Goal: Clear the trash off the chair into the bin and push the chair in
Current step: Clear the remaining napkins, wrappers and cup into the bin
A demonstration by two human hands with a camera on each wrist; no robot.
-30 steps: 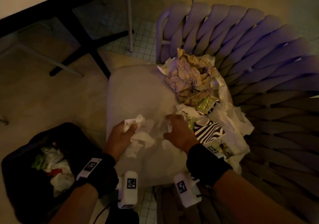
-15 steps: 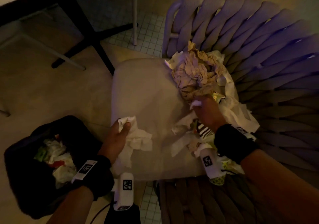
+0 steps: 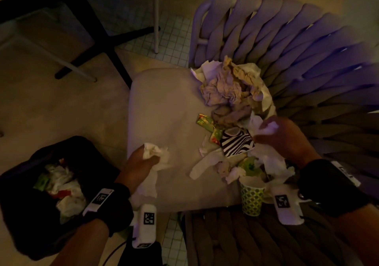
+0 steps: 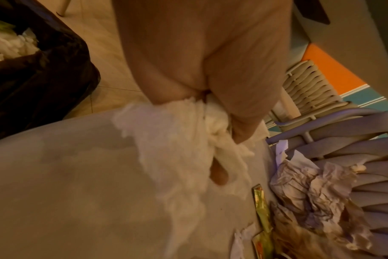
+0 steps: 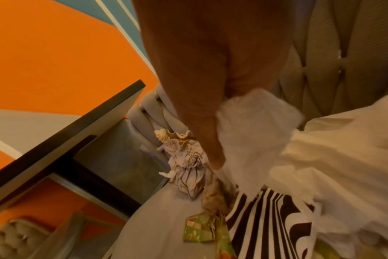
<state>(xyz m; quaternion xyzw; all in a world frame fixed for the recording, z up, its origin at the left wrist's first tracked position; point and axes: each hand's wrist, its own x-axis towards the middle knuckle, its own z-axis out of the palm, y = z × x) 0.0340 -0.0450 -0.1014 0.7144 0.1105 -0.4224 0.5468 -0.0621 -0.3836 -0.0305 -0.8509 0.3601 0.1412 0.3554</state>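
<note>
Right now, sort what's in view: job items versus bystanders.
Job:
left hand holding white tissue
right hand gripping white napkin
crumpled brown paper
zebra-striped wrapper
dotted paper cup
chair
bin

Bystanders:
table
second chair

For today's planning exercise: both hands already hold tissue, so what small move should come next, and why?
Probably swing the left hand over the bin and drop its white tissue: its grip is full, the bin sits just beside it, and much trash remains on the chair seat.
</note>
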